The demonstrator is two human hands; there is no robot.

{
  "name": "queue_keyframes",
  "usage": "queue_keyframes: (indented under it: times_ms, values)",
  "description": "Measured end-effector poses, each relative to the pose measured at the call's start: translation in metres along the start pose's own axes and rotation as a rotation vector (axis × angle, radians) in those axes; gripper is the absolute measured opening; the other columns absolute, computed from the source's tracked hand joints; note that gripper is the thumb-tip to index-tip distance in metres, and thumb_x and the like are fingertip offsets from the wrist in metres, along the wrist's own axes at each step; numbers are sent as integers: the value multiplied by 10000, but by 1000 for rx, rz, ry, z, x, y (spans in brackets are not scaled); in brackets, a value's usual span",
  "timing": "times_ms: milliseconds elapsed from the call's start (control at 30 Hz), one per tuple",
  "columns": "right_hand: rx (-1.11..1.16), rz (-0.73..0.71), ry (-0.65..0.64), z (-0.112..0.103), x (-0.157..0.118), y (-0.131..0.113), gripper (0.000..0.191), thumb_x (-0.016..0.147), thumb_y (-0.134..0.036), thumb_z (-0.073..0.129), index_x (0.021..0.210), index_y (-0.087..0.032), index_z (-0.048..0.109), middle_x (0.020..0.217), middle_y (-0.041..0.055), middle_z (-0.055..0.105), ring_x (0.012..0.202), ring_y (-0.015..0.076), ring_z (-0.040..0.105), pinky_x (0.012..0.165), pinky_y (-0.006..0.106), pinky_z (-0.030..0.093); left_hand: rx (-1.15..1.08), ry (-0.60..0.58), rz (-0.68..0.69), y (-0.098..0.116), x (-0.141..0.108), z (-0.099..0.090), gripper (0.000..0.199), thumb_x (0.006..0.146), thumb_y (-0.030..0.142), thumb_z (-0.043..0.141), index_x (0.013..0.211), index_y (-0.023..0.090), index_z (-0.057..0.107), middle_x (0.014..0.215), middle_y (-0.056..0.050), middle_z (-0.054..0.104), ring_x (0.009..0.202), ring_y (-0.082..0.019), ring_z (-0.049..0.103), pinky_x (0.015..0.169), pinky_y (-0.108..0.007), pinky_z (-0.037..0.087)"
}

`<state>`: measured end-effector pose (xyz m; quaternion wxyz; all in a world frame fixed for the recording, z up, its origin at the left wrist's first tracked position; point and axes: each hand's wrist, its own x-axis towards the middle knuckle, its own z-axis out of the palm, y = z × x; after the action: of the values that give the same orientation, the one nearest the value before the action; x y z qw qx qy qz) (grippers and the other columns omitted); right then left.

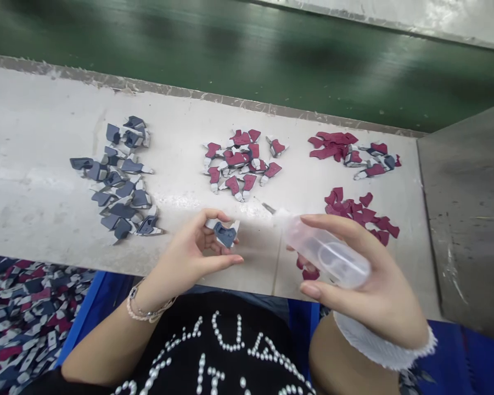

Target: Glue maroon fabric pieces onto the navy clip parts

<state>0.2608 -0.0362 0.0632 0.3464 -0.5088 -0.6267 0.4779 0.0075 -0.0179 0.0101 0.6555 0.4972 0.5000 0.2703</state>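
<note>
My left hand (185,255) pinches a small slate-blue and white shoe-upper piece (224,233) between thumb and fingertips, above the white work table (234,263). My right hand (366,274) grips a translucent plastic spray bottle (327,252) on its side, with its nozzle end pointing left toward the held piece. A pile of slate-blue pieces (119,181) lies to the left. A pile of maroon pieces with white tips (239,164) lies straight ahead. Loose maroon pieces (362,216) lie just beyond my right hand, partly hidden by the bottle.
More maroon and white pieces (349,153) lie at the far right of the table. A green conveyor belt (230,55) runs along the far edge, and a grey metal panel (465,203) stands at the right. A blue bin (24,318) heaped with mixed pieces sits below left.
</note>
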Motion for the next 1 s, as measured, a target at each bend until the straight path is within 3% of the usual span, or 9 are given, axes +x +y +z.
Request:
queue_keyframes:
  times_ms: [167, 300, 400, 500, 633, 667, 767, 867, 1000]
  values:
    - [186, 97, -48, 15, 19, 23, 422, 907, -273, 691, 1271, -397, 519, 1166, 7, 691, 1065, 240, 664, 942, 422, 537, 87, 68, 85, -3, -6, -4, 321, 839, 291, 751, 1061, 262, 521, 907, -7, 697, 798, -157, 696, 713, -270, 586]
    - [5, 37, -5, 35, 42, 32, 401, 885, -218, 698, 1256, -316, 584, 1294, 32, 641, 1232, 239, 578, 1072, 422, 446, 252, 139, 186, -4, -11, -4, 312, 817, 276, 767, 1042, 263, 551, 942, 2, 646, 768, -131, 667, 686, -251, 582]
    - [-61, -4, -4, 48, 58, 41, 322, 874, -144, 666, 1165, -260, 589, 1257, 43, 660, 1211, 213, 603, 1056, 384, 463, 296, 157, 235, -4, -11, -5, 290, 805, 261, 776, 995, 244, 559, 954, -11, 636, 809, -142, 660, 690, -254, 591]
    - [-96, 2, -27, 48, 61, 45, 342, 863, -148, 675, 1178, -239, 574, 1278, 58, 655, 1203, 209, 613, 1053, 378, 464, 255, 154, 231, -8, -7, -5, 289, 803, 262, 779, 970, 230, 546, 1017, -31, 639, 823, -142, 665, 684, -254, 608]
    - [-302, 135, 97, 16, 33, 40, 489, 864, -300, 721, 1312, -250, 532, 1226, 77, 678, 1113, 246, 650, 950, 407, 519, 154, 152, 181, -18, -2, -3, 328, 765, 286, 813, 953, 216, 552, 1069, -34, 623, 788, -124, 677, 678, -259, 631]
    - [-379, 206, 173, 5, 22, 38, 385, 878, -348, 704, 1225, -231, 585, 1100, 76, 714, 990, 248, 686, 857, 397, 547, 137, 164, 172, -20, -1, -3, 339, 744, 284, 829, 938, 210, 560, 1064, -35, 623, 803, -132, 682, 683, -265, 636]
    - [-530, 386, 136, -18, -11, 35, 212, 907, -412, 653, 953, -206, 663, 859, 61, 732, 763, 238, 693, 678, 367, 548, 98, 197, 148, -24, 0, -1, 333, 704, 249, 849, 880, 198, 571, 1031, -38, 629, 871, -166, 693, 677, -266, 641]
    - [-643, 415, 39, -16, -31, 39, 192, 902, -382, 653, 960, -202, 688, 878, 73, 740, 798, 269, 695, 691, 401, 549, 82, 192, 139, -25, 1, 1, 299, 717, 231, 834, 863, 199, 575, 1017, -34, 628, 898, -172, 694, 673, -254, 633]
    - [-704, 386, 9, 1, -34, 54, 216, 899, -230, 612, 1097, -177, 678, 962, 99, 736, 904, 301, 688, 788, 459, 546, 100, 169, 161, -23, 2, 6, 269, 744, 220, 816, 894, 212, 593, 1021, -27, 620, 908, -154, 680, 687, -237, 620]
